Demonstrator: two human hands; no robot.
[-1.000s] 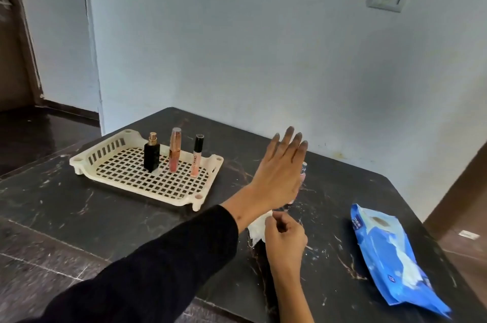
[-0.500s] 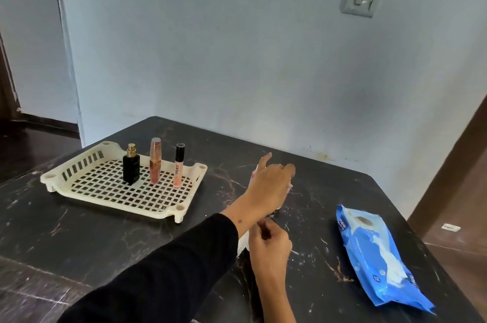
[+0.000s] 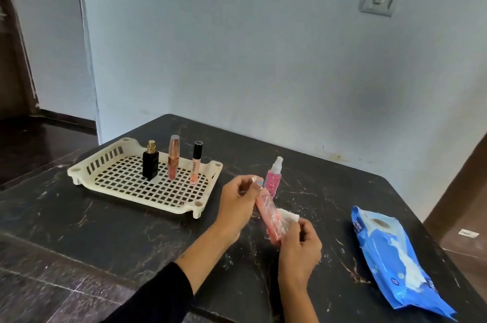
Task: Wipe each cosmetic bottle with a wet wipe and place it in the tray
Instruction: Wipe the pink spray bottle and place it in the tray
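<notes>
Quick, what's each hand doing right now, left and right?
Left hand: grips the upper end of the pink bottle.
Right hand: holds the wet wipe against the bottle's lower end.

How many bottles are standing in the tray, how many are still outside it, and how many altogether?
In the cream plastic lattice tray: 3 (black square perfume bottle, rose-gold tube, black-capped peach lip gloss)
Outside: 2 (pink spray bottle on the table, pink tube held in both hands)
Total: 5

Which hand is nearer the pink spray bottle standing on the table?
Left. The left hand grips the tilted pink tube's upper end just beside the spray bottle; the right hand, holding the wipe, sits farther toward the camera.
</notes>
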